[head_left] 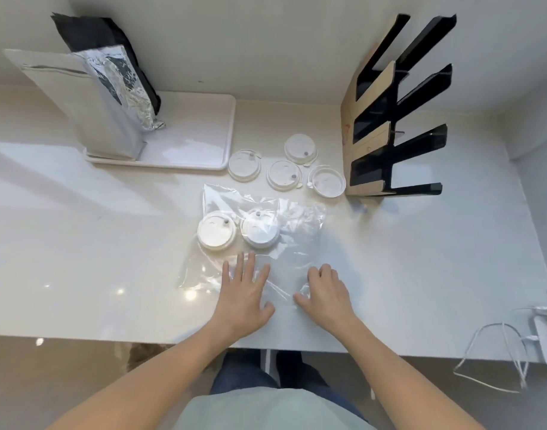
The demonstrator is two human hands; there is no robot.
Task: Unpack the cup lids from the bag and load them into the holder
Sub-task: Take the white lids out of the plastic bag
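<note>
A clear plastic bag lies flat on the white counter. One white lid is still inside the bag, and another lid sits at its left edge. Several more white lids lie loose beyond the bag. The black and wood holder stands at the right with open slots. My left hand presses flat on the bag's near part with straight fingers. My right hand rests on the bag beside it, fingers bent and touching the crinkled plastic.
A white tray at the back left holds a silver foil pouch and a black bag. White cables and a charger lie at the counter's right front edge. The counter edge runs just below my wrists.
</note>
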